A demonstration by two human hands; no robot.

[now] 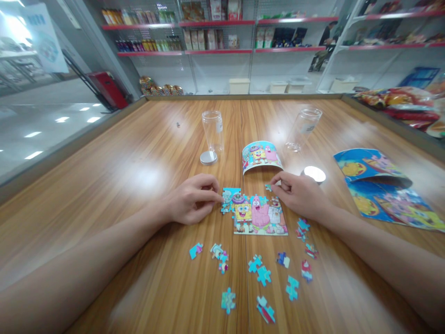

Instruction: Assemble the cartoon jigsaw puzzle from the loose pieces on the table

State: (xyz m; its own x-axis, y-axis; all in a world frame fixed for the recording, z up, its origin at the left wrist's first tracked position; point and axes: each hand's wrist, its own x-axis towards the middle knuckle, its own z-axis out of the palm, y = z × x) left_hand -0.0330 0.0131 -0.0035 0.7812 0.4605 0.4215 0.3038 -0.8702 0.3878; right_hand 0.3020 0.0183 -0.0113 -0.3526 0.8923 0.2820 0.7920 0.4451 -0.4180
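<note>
A partly joined jigsaw puzzle with cartoon figures lies flat on the wooden table. At its upper left is a small block of joined jigsaw pieces, set at a slight offset from the rest. My left hand is closed, fingertips at the left edge of that block. Above the puzzle's upper right, my right hand pinches a blue jigsaw piece. Several loose pieces lie nearer me, among them a blue one and a red-and-white one.
Behind the puzzle stands a curled picture card. Two clear jars have a silver lid and a bright lid near them. Blue picture sheets lie right. Stocked shelves stand beyond the table.
</note>
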